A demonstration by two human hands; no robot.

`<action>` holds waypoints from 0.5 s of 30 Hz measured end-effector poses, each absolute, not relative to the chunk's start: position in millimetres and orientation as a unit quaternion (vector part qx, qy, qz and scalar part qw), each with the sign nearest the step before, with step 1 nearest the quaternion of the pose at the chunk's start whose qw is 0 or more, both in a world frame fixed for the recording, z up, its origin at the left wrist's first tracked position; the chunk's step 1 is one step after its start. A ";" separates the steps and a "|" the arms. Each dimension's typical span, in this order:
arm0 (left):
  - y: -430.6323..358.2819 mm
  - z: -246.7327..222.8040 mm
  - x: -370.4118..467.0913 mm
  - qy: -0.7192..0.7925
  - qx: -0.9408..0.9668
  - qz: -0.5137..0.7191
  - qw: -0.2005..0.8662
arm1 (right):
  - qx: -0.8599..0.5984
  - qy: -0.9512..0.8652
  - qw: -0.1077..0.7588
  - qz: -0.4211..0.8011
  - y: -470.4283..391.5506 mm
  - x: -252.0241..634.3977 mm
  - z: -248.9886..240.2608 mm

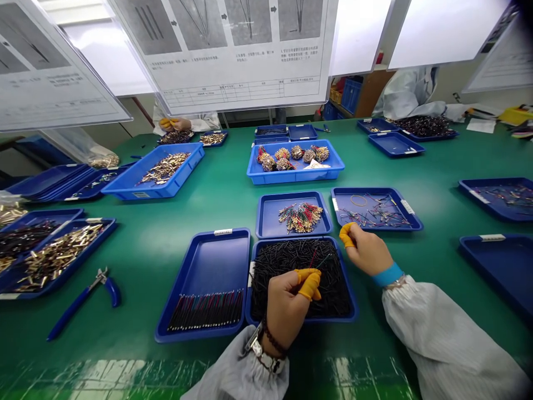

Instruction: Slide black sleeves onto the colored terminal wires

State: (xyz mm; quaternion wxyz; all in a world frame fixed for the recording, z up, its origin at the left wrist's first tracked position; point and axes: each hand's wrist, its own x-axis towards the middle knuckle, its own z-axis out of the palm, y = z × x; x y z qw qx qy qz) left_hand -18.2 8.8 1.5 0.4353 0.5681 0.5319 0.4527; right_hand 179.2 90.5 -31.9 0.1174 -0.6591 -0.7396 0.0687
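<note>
My left hand (291, 303), with yellow finger cots on its fingertips, pinches thin red and green wires (313, 258). It hangs over a blue tray (352, 303) full of short black tubes (275, 261). My right hand (368, 253) also wears yellow finger cots. Its fingers are closed near the front left corner of a tray of loose thin wires (378, 214); whatever they hold is hidden. Behind the black tubes, a bundle of coloured wires with gold ends (303, 216) lies in another tray. A row of black-sleeved wires (206, 311) fills the front of the left tray (216, 258).
Blue-handled cutters (89, 294) lie at the left, near a tray of gold metal parts (62, 253). A deeper blue bin (295, 176) with wire bundles stands further back. Printed sheets (241, 61) hang above. Across the table, another person's hands (175, 124) work over a tray.
</note>
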 end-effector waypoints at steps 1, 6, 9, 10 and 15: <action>8.6 1.5 -18.2 0.534 0.566 0.453 0.435 | -0.643 -0.744 0.151 0.096 85.2 175.9 -27.5; 8.3 1.0 -17.5 0.536 0.573 0.449 0.428 | -0.477 -0.640 0.409 0.443 62.9 153.1 -9.7; 8.5 -0.9 -17.3 0.542 0.592 0.429 0.414 | -0.433 -0.582 0.425 0.541 57.8 146.2 -4.2; 8.4 -1.6 -17.4 0.544 0.601 0.423 0.406 | -0.429 -0.572 0.428 0.553 57.1 145.7 -2.9; 7.4 -3.6 -18.1 0.545 0.632 0.410 0.367 | -0.442 -0.590 0.403 0.541 55.9 148.6 2.0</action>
